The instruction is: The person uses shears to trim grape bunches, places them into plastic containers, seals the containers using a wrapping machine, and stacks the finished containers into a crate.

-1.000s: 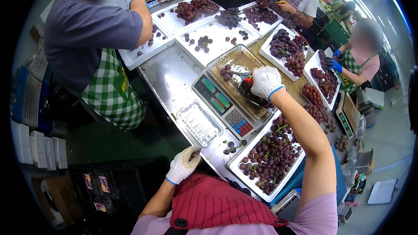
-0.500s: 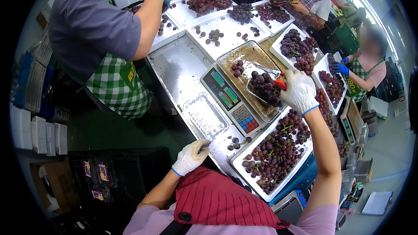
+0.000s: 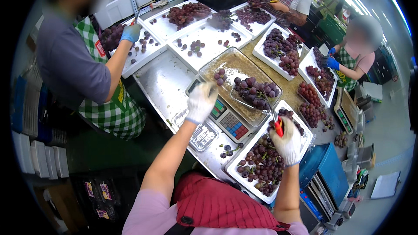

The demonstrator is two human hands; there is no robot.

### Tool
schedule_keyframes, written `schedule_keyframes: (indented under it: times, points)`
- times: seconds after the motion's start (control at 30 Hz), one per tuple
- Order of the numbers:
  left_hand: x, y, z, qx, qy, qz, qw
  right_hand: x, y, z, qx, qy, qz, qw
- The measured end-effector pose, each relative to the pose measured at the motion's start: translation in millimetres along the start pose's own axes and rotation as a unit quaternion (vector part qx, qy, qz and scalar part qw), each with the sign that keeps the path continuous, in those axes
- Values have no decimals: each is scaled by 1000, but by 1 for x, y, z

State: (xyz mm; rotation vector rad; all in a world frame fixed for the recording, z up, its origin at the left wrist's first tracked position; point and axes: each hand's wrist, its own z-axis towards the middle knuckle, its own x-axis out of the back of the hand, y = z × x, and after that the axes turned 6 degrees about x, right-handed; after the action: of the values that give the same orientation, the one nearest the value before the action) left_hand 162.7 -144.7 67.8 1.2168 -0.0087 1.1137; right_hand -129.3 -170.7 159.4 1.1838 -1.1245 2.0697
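My left hand (image 3: 201,102), in a white knitted glove, is over the display end of the digital scale (image 3: 235,124), its fingers loosely apart and nothing visible in them. Just beyond its fingertips, a small sprig of grapes (image 3: 220,76) lies on the scale's metal pan (image 3: 213,66). A clear plastic box (image 3: 238,97) filled with dark purple grapes (image 3: 254,90) sits on the same pan. Gloved as well, my right hand (image 3: 287,141) is closed around red-handled snips (image 3: 278,126), whose blades point toward the boxed grapes. Beneath that hand is a white foam tray (image 3: 235,170) of loose grape bunches (image 3: 261,161).
A clear lid (image 3: 201,137) and a few dark grapes (image 3: 230,149) lie on the metal table (image 3: 156,76). More foam trays (image 3: 196,60) of grapes spread beyond. A co-worker in a green checked apron (image 3: 113,115) stands at left; others work across the table.
My left hand has risen from the table edge to the scale, close to the small sprig. My right hand, with the snips, has drawn back from the boxed grapes toward me. The view has shifted.
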Motion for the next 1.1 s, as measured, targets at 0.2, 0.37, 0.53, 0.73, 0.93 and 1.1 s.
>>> schedule_keyframes:
  times: [0.2, 0.37, 0.53, 0.73, 0.93, 1.1]
  points:
    - [-47, -18, 61, -28, -49, 117, 992, 25, 18, -97, -208, 6, 96, 973]
    - [-51, -24, 68, -17, -89, 162, 983, 51, 40, -157, -268, 38, 70, 960]
    - [-58, -19, 74, 15, -77, 93, 993, 48, 47, -190, -303, 47, 73, 949]
    - [19, 69, 33, 73, -194, -46, 977, 52, 43, -199, -299, 21, 75, 951]
    - [11, 108, -54, 90, -351, -193, 912, 44, 50, -223, -353, 8, 131, 926]
    - [-7, 108, -119, -20, -388, -60, 919, 37, 51, -235, -367, -19, 182, 912]
